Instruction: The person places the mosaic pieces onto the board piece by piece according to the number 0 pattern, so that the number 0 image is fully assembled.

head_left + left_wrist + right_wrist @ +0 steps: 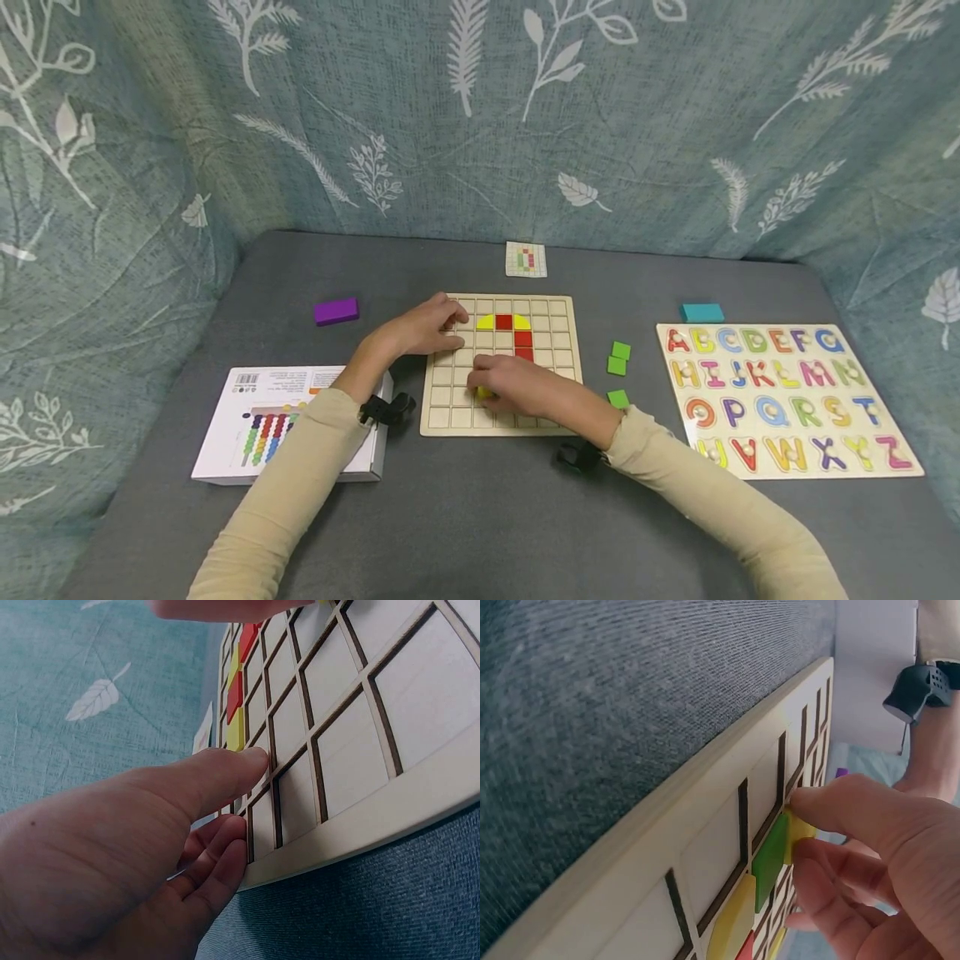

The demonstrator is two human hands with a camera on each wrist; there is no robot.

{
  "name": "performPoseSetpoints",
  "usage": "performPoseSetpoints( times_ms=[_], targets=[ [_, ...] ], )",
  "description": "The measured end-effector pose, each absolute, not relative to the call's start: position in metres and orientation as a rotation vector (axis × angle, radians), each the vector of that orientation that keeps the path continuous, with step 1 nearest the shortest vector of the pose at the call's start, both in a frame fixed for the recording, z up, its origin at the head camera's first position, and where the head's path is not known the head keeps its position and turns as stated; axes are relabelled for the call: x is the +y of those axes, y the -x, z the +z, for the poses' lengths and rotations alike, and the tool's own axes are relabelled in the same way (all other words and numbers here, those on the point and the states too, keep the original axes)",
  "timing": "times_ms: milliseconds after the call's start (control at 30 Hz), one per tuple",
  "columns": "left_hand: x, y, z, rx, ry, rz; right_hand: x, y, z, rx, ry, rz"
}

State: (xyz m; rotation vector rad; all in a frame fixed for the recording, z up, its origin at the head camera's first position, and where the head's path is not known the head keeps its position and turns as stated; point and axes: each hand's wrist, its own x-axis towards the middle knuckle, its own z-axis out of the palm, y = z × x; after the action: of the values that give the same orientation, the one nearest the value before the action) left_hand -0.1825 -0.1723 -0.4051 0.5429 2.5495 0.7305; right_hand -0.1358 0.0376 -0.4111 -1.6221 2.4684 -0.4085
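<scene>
A wooden grid board [442,417] lies in front of me, with red tiles [522,339] and rounded yellow tiles [486,322] in its upper cells. My right hand [517,387] is over the lower middle of the board. Its thumb and fingers pinch a yellow tile [800,831] beside a green tile [771,862]; another yellow tile [733,922] sits just past the green one. At the board's upper left edge rests my left hand [427,327], its fingers loosely bent and holding nothing. In the left wrist view its thumb [244,766] lies over the cells.
Several loose green tiles [617,365] lie right of the board. Further right are an alphabet puzzle board [750,392] and a teal block [702,313]. A white box [225,425] stands left, under my left forearm, with a purple block [337,312] behind. A pattern card [526,259] lies beyond the board.
</scene>
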Motion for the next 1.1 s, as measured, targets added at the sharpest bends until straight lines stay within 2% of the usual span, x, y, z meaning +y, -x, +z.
performPoseSetpoints(
  times_ms=[400,767,1100],
  targets=[
    [-0.173,0.183,-0.404,2.549,-0.544,0.719,0.039,0.133,-0.412,2.494,1.571,-0.445],
    [-0.173,0.182,-0.403,2.549,-0.543,0.719,0.037,0.124,-0.412,2.573,1.711,-0.297],
    [-0.173,0.183,-0.405,2.548,-0.551,0.732,0.038,0.122,-0.412,2.578,1.642,-0.302]
  ],
)
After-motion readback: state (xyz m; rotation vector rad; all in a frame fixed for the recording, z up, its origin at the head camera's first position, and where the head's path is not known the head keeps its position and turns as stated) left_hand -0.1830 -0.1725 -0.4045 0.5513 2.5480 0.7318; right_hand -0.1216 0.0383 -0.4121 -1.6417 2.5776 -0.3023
